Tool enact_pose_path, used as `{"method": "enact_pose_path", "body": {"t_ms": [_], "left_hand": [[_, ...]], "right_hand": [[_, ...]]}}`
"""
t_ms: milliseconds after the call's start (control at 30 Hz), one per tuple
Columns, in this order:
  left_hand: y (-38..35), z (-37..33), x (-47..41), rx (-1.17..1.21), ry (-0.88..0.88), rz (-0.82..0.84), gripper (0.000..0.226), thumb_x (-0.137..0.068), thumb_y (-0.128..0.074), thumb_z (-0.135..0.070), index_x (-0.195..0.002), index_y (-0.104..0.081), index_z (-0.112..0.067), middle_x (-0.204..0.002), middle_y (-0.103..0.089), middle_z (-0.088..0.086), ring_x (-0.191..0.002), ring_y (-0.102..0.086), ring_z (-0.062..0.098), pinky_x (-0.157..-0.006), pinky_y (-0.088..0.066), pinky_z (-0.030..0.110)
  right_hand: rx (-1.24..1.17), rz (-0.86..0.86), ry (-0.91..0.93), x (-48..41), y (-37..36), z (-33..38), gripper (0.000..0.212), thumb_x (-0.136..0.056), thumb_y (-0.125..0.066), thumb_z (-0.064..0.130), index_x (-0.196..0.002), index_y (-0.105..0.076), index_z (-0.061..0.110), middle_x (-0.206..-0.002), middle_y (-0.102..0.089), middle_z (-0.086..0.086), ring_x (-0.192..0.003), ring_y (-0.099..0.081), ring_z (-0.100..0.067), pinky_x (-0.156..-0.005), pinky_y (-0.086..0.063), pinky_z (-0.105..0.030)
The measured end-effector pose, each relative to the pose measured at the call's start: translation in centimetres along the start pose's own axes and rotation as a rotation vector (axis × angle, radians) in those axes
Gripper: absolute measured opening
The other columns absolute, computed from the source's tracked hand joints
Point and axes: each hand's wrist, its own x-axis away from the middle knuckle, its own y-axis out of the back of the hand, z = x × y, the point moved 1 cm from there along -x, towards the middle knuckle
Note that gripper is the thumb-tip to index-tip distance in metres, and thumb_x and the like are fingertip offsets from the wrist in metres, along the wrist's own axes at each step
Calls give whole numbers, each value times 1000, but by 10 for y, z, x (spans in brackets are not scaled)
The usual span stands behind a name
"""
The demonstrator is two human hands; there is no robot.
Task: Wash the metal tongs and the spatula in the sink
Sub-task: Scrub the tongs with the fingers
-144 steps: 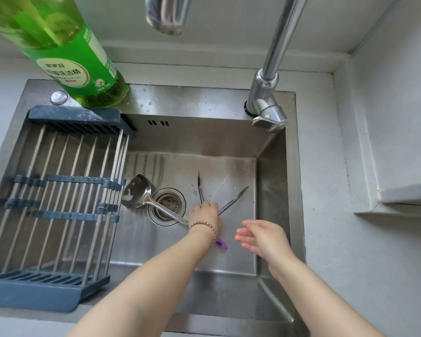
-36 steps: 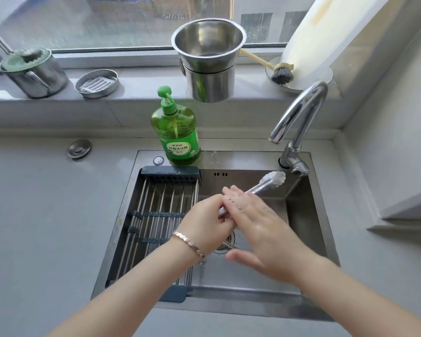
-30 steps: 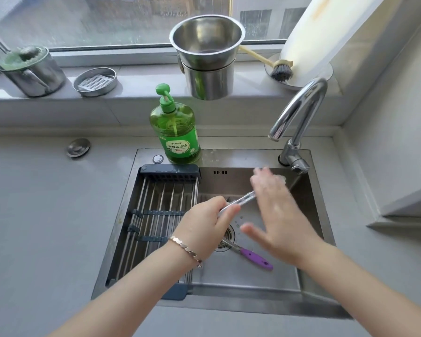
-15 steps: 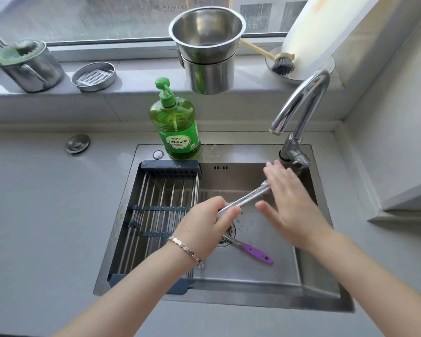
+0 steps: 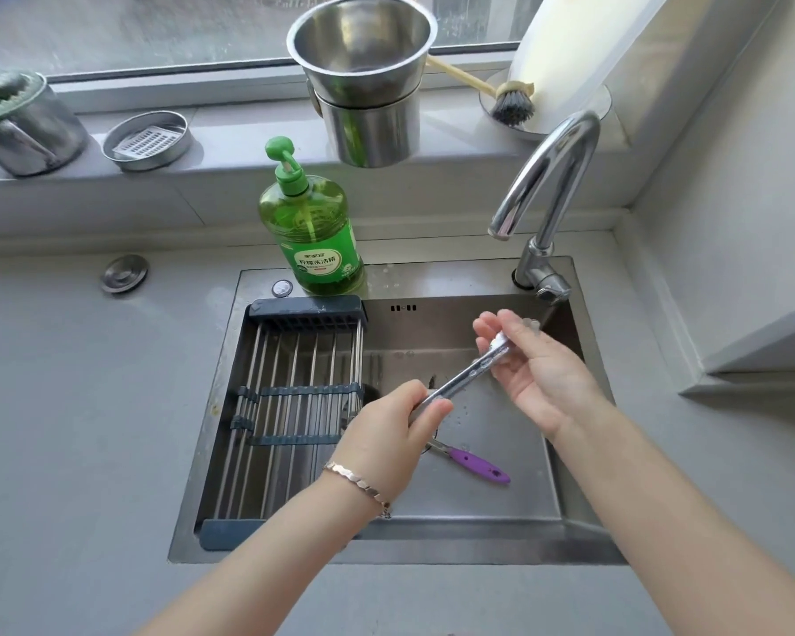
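Note:
Above the steel sink (image 5: 584,534) I hold the metal tongs (image 5: 462,376) slanting up to the right, arms pressed together. My left hand (image 5: 393,433) grips their lower end. My right hand (image 5: 531,364) cups their soapy upper tips with loosely curled fingers. The spatula lies on the sink floor; only its purple handle (image 5: 476,465) and a bit of metal shaft show, its blade hidden under my left hand. No water runs from the faucet (image 5: 542,185).
A drying rack (image 5: 290,406) fills the sink's left half. A green soap bottle (image 5: 311,222) stands on the back rim. On the sill are a steel pot (image 5: 368,80), a brush (image 5: 508,101), a small dish (image 5: 145,140) and a lidded container (image 5: 19,121). Grey counter lies all around.
My right hand slid up the tongs from mid-shaft to the tips and turned palm-up around them. The left hand kept its grip. The spatula stayed on the sink floor.

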Motion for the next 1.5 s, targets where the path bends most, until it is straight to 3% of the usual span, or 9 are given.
{"method": "enact_pose_path", "body": {"t_ms": [133, 333, 533, 800, 1033, 1167, 1267, 1367, 1500], "left_hand": [[-3, -1, -1, -9, -13, -21, 29, -91, -47, -40, -74, -49, -16, -55, -43, -7, -51, -39, 10, -52, -33, 28], [-6, 2, -2, 9, 15, -17, 31, -91, -47, -39, -75, -50, -12, -57, -43, -4, -53, -38, 15, -53, -32, 29], [-6, 1, 0, 16, 0, 23, 29, -90, -48, -40, -68, -46, -21, -55, -41, -7, -50, -36, 10, -51, -30, 26], [-8, 5, 2, 68, -18, 57, 15, -90, -52, -27, -76, -50, -23, -58, -44, -9, -47, -39, 4, -47, -31, 16], [-12, 1, 3, 190, -21, 74, 14, -88, -47, -3, -95, -47, -14, -91, -48, 2, -74, -46, 10, -64, -38, 15], [-10, -4, 6, 608, 184, 79, 56, -82, -52, 9, -121, -34, -28, -121, -39, 4, -88, -55, 14, -79, -52, 28], [-2, -6, -3, 1155, 559, 140, 43, -90, -50, -9, -131, -35, -7, -105, -55, 10, -70, -63, 17, -62, -57, 32], [0, -5, -3, 1096, 655, 366, 41, -94, -44, -40, -103, -56, -2, -67, -63, 6, -45, -48, 7, -38, -40, 13], [-9, -8, -6, 1000, 709, 213, 34, -96, -42, -27, -72, -52, -6, -47, -41, 1, -28, -26, 3, -31, -20, 7]], "right_hand": [[-162, -148, -48, 6, -4, -14, 45, -96, -35, 40, -83, -55, 2, -64, -72, -9, -57, -70, -16, -51, -58, -24], [-147, 1, -53, 16, -9, -36, 13, -82, -59, -3, -92, -53, 3, -80, -69, -10, -67, -71, -15, -62, -58, -23], [-289, -90, -29, 7, -5, -8, 25, -97, -42, 23, -84, -53, 4, -61, -71, -7, -58, -70, -15, -55, -58, -23], [-228, -48, -101, 19, -5, -28, 4, -91, -50, 1, -94, -51, 2, -78, -69, -12, -65, -71, -16, -62, -59, -24], [-129, 2, -87, 44, -15, -47, 30, -80, -50, -21, -91, -55, 6, -74, -71, -5, -67, -71, -11, -63, -58, -22], [-130, -8, -42, 47, -15, -42, 22, -80, -55, -14, -91, -56, 5, -84, -68, -10, -66, -71, -12, -58, -57, -20], [-27, -2, 29, 48, -14, -39, 3, -86, -58, 7, -87, -60, 5, -74, -73, -7, -68, -71, -14, -58, -57, -21], [70, 31, 84, 50, -13, -38, 13, -87, -57, 17, -87, -62, 6, -72, -74, -4, -71, -72, -15, -58, -56, -21], [425, 26, 246, 55, -11, -42, 28, -73, -73, 2, -94, -64, 17, -83, -72, 2, -76, -68, -3, -63, -55, -15]]}}
